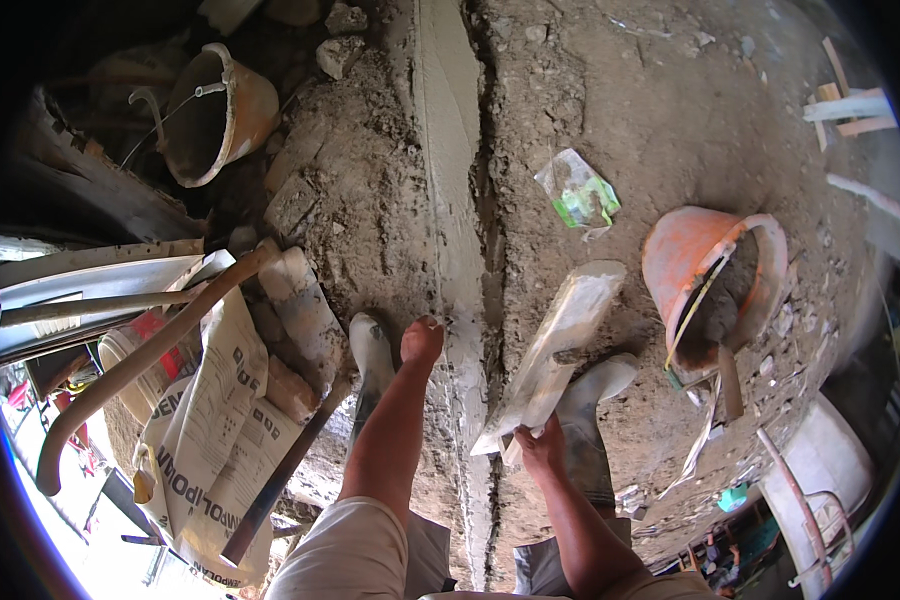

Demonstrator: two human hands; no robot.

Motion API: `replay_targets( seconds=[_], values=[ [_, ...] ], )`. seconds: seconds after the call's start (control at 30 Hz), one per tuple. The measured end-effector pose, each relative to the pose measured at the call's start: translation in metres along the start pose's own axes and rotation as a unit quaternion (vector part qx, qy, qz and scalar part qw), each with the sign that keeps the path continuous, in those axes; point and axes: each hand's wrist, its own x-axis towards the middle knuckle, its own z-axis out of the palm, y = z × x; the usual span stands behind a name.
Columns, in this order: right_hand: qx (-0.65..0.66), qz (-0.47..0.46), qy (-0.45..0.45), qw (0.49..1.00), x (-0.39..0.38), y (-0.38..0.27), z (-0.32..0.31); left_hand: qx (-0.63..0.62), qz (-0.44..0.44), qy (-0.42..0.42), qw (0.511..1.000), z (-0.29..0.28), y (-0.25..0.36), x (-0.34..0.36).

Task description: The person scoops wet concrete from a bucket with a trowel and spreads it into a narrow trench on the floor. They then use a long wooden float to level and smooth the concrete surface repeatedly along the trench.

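A worker's left hand (422, 340) presses closed against the wet cement strip (450, 200) while the right hand (542, 447) grips a cement-coated float (555, 350) just right of it, seemingly mid-smoothing; levelling likely follows.

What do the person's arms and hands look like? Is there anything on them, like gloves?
No gloves. Both forearms are bare, and the left hand and right hand are bare too, with pale grey smears on the fingers. Light beige short sleeves cover the upper arms near the picture's bottom edge. No watch, ring or markings can be seen.
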Motion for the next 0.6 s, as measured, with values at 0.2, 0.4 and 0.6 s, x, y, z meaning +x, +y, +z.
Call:
replay_targets(
  seconds=[0.2, 0.4, 0.6],
  values=[
    [-0.015, -0.020, -0.012, 1.000, -0.001, 0.002, 0.003, 0.082, -0.017, -0.021, 0.996, 0.011, 0.002, 0.023],
    [-0.024, -0.019, 0.004, 1.000, -0.001, 0.003, -0.008, 0.024, 0.011, -0.015, 1.000, 0.005, 0.023, -0.001],
    [-0.044, -0.061, -0.007, 0.997, -0.003, -0.038, -0.013, 0.023, 0.013, 0.011, 1.000, -0.021, -0.011, -0.061]
  ],
)
